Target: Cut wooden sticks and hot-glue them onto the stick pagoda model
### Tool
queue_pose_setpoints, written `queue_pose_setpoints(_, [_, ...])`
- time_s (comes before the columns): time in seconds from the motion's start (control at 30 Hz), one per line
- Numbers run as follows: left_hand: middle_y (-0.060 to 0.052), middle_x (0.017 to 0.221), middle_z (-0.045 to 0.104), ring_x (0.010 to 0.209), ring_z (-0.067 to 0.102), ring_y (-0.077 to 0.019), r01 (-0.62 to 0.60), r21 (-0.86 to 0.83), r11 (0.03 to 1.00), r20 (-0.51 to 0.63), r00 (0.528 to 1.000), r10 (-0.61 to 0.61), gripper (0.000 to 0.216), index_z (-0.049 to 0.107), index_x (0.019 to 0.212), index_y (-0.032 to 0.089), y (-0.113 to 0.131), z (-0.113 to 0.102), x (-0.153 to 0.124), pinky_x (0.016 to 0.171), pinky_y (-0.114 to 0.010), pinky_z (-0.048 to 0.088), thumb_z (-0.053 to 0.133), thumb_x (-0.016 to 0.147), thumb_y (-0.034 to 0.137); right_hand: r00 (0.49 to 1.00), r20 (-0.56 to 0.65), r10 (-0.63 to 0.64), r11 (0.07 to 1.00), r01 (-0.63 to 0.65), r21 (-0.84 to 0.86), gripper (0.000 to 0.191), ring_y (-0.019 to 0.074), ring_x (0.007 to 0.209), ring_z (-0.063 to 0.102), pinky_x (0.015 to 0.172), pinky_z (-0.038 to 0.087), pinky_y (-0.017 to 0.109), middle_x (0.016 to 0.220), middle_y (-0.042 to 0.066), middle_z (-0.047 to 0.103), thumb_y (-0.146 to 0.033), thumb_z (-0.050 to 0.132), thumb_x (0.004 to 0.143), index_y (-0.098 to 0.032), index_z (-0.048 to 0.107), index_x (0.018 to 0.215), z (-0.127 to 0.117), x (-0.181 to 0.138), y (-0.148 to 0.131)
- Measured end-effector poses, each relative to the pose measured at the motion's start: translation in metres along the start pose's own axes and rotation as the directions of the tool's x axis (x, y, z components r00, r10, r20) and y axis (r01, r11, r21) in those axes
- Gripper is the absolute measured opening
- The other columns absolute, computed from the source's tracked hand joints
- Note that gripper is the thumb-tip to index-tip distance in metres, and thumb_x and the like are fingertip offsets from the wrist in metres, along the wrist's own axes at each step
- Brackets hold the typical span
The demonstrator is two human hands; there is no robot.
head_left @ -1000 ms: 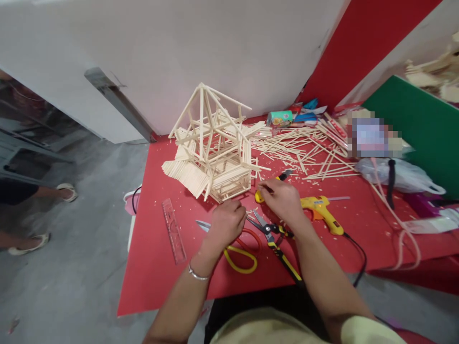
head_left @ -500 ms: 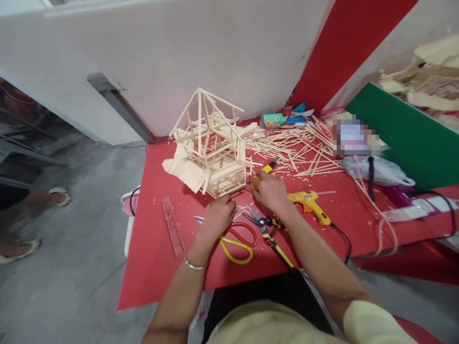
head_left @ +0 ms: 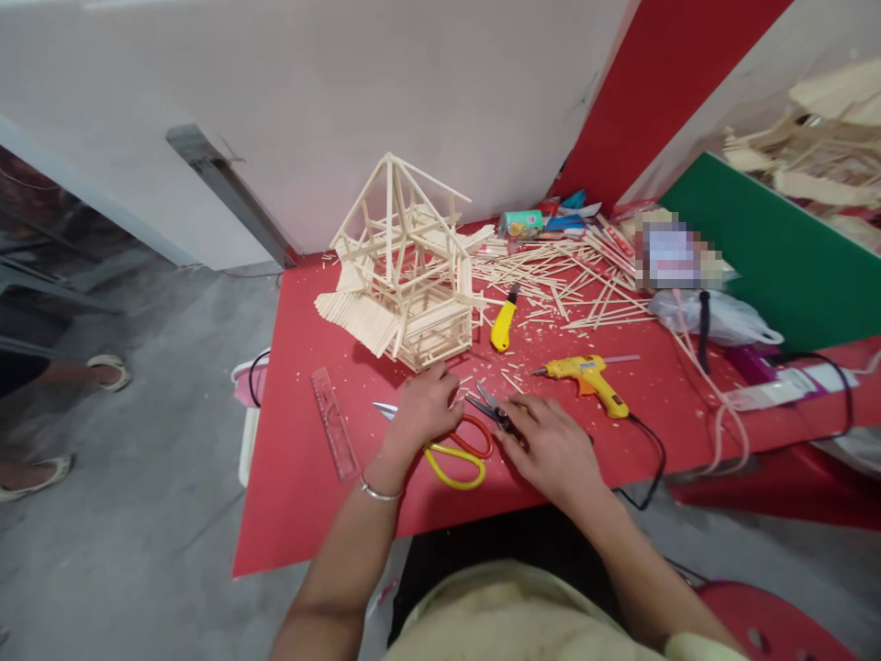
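Drapes the right hand [head_left: 549,448] half-curled over the cutters [head_left: 502,419], with the blades poking out past the fingers; cannot tell whether gripping the handles. Curls the left hand [head_left: 427,406] loosely over the scissors [head_left: 461,485], with the thumb near the fingers; cannot make out anything pinched there. Faces the stick model [head_left: 437,329] just beyond the left hand, on the red table [head_left: 285,468]. Stretches both arms forward, knuckles up, with a bracelet [head_left: 380,494] on the left wrist. Hides the cutters' handles beneath the right hand and the scissors' middle beneath the left.
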State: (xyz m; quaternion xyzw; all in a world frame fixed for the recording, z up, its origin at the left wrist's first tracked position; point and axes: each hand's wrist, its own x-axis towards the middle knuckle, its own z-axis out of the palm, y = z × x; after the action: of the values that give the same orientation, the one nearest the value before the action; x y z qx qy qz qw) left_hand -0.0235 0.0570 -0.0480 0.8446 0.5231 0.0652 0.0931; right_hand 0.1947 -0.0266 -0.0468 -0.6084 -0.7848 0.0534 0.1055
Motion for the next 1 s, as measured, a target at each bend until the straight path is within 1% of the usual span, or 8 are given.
queue_pose_setpoints(0.13, [-0.006,0.106,0.066,0.094,0.063,-0.0198,0.029,0.018,0.999,0.009,1.0,-0.029,0.019,0.067,0.098,0.022,0.002,0.006,0.005,0.073,-0.03,0.045,0.051,0.097,0.031,0.996,0.026,0.08,0.994,-0.078,-0.076,0.052,0.0326,0.121,0.055,0.098,0.046,0.044,0.136,0.015,0.06,-0.05,0.053,0.095,-0.021,0.059,0.138,-0.001,-0.014,0.009])
queue_pose_setpoints(0.3, [-0.006,0.103,0.067,0.095,0.063,-0.0197,0.019,0.01,1.0,-0.028,0.999,-0.019,0.022,0.068,0.098,0.021,0.0,0.009,0.006,0.077,-0.029,0.045,0.048,0.1,0.031,0.996,0.052,0.07,0.993,-0.065,-0.097,0.062,0.0345,0.121,0.057,0.095,0.047,0.046,0.139,0.016,0.06,-0.058,0.059,0.091,-0.02,0.057,0.14,0.0,-0.023,0.012])
queue_pose_setpoints(0.43, [-0.007,0.102,0.069,0.095,0.064,-0.0208,0.059,0.012,0.998,-0.041,0.997,-0.059,0.026,0.069,0.095,0.021,0.001,0.01,0.005,0.076,-0.029,0.045,0.049,0.101,0.036,0.997,0.021,0.078,0.996,-0.077,-0.033,0.055,0.031,0.117,0.06,0.095,0.048,0.043,0.134,0.014,0.064,-0.056,0.053,0.095,-0.019,0.061,0.135,-0.006,-0.016,0.012])
queue_pose_setpoints(0.53, [-0.007,0.101,0.072,0.095,0.065,-0.0211,0.108,-0.017,0.994,-0.076,0.991,-0.109,0.03,0.071,0.097,0.022,0.002,0.009,0.005,0.075,-0.029,0.044,0.047,0.101,0.041,0.992,-0.038,0.123,0.992,-0.122,0.029,0.044,0.0275,0.113,0.063,0.096,0.048,0.039,0.125,0.013,0.07,-0.048,0.047,0.099,-0.018,0.066,0.125,-0.018,0.002,0.009])
queue_pose_setpoints(0.67, [-0.007,0.101,0.075,0.092,0.068,-0.0211,0.21,-0.063,0.976,-0.156,0.964,-0.217,0.031,0.07,0.109,0.024,0.002,0.006,0.004,0.073,-0.03,0.042,0.043,0.103,0.038,0.989,-0.037,0.145,0.986,-0.142,0.09,0.036,0.0247,0.104,0.068,0.085,0.05,0.034,0.115,0.009,0.074,-0.041,0.046,0.1,-0.024,0.069,0.122,-0.034,0.038,-0.007])
queue_pose_setpoints(0.77, [-0.007,0.097,0.077,0.088,0.07,-0.0215,0.259,-0.073,0.963,-0.17,0.948,-0.268,0.032,0.07,0.114,0.025,0.001,0.003,0.004,0.07,-0.03,0.04,0.042,0.103,0.038,0.991,-0.005,0.132,0.98,-0.13,0.15,0.041,0.0248,0.106,0.068,0.085,0.051,0.034,0.126,0.008,0.07,-0.04,0.047,0.099,-0.025,0.061,0.134,-0.039,0.069,-0.021])
queue_pose_setpoints(0.87, [-0.008,0.093,0.076,0.086,0.07,-0.0218,0.272,-0.045,0.961,-0.151,0.949,-0.276,0.033,0.071,0.109,0.023,-0.001,0.001,0.003,0.069,-0.03,0.039,0.041,0.103,0.038,0.985,0.004,0.172,0.967,-0.169,0.191,0.051,0.0278,0.111,0.066,0.09,0.051,0.037,0.134,0.012,0.064,-0.038,0.049,0.097,-0.021,0.049,0.145,-0.037,0.099,-0.035])
queue_pose_setpoints(1.0, [-0.011,0.092,0.076,0.086,0.07,-0.0232,0.298,-0.023,0.954,-0.132,0.945,-0.298,0.036,0.071,0.103,0.021,-0.003,-0.001,0.003,0.069,-0.03,0.039,0.038,0.103,0.037,0.987,0.006,0.158,0.953,-0.154,0.26,0.05,0.0289,0.116,0.062,0.096,0.05,0.038,0.129,0.016,0.065,-0.033,0.051,0.095,-0.015,0.05,0.141,-0.029,0.125,-0.048])
